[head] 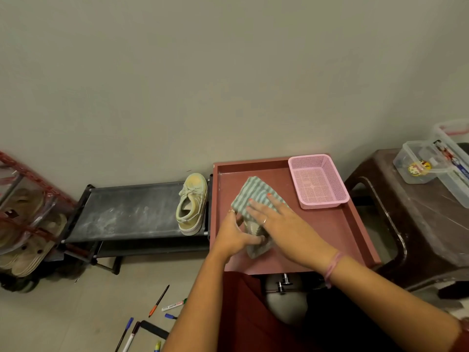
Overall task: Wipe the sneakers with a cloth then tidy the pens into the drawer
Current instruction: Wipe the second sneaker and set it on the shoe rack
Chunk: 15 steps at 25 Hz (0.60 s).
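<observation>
On a red table (355,224) beside a dusty shoe rack (127,209) holding one sneaker (192,204), the right hand (276,219) presses a striped cloth (251,194) flat-fingered over the second sneaker (256,246), gripped by the left hand (233,235); pens (158,301) litter the floor.

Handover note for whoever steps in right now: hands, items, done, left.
Left hand grips a sneaker on the red cabinet top. Right hand lies flat, pressing the striped cloth over it.
Second sneaker sits on the dusty black rack, looks unwiped.
Pens lie scattered on the floor.
Done: nothing finished.
Left: finish both sneakers, then move pens to the drawer.
</observation>
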{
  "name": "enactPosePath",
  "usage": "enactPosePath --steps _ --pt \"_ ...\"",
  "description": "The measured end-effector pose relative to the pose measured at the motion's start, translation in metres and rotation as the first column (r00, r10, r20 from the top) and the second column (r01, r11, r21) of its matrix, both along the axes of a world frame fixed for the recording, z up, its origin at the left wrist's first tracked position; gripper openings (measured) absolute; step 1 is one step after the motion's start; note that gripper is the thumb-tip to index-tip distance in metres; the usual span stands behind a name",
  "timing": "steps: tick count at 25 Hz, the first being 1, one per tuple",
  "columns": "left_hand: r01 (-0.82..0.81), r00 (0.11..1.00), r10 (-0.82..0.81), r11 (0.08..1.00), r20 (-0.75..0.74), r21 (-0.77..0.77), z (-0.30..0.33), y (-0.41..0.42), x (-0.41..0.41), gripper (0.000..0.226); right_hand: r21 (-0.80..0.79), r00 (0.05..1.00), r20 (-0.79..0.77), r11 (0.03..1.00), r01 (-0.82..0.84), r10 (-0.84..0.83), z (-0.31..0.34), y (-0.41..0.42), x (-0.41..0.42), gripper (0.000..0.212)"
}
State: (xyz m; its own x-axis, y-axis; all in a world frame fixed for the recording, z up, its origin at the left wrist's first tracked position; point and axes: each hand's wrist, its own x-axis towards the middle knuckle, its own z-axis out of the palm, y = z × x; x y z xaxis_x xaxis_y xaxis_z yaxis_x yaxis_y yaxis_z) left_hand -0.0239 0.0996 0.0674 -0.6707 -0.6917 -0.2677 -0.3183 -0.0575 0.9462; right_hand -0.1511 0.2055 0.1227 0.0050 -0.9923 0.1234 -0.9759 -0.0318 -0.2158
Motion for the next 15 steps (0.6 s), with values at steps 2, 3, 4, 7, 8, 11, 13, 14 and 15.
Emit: enactPosePath --steps 2,3,4,7,8,11,13,14,15 --pt "-0.006 1.000 0.006 1.000 -0.007 0.000 -0.004 -0.001 0.001 0.079 -0.168 0.994 -0.070 0.982 -0.091 0.081 -0.017 0.007 -0.001 0.067" --pt "-0.025 1.000 0.025 0.999 -0.018 0.024 -0.002 0.001 0.001 0.083 -0.224 0.997 0.047 0.973 -0.048 0.060 -0.027 0.007 -0.009 0.068" --pt "-0.038 0.999 0.039 0.998 -0.037 0.045 0.002 0.001 0.000 0.087 -0.218 0.975 0.224 0.975 0.048 0.002 -0.031 0.004 -0.015 0.074" --pt "-0.023 0.997 0.028 0.998 -0.070 0.060 0.006 0.001 -0.006 0.095 -0.037 0.734 0.609 0.914 0.404 -0.300 -0.036 -0.006 -0.008 0.087" --pt "-0.013 0.998 0.017 0.998 -0.067 0.055 0.005 -0.001 -0.006 0.095 0.018 0.668 0.654 0.890 0.456 -0.356 -0.038 -0.006 0.002 0.088" --pt "-0.023 0.999 0.026 0.998 -0.046 0.065 0.006 -0.004 0.000 0.096 -0.201 0.903 0.337 0.916 0.346 -0.267 -0.040 0.003 0.017 0.085" --pt "-0.038 0.998 0.041 0.996 -0.042 0.077 0.008 -0.002 0.001 0.094 -0.266 0.993 0.060 0.957 0.113 -0.101 -0.046 0.009 0.002 0.075" --pt "-0.040 0.998 0.044 0.996 -0.047 0.079 0.010 -0.001 -0.001 0.092 -0.255 0.995 0.063 0.963 0.087 -0.073 -0.046 0.009 -0.007 0.074" --pt "-0.040 0.998 0.044 0.996 -0.054 0.075 0.011 0.000 -0.003 0.092 -0.220 0.980 0.167 0.966 0.140 -0.104 -0.042 0.005 -0.013 0.076"
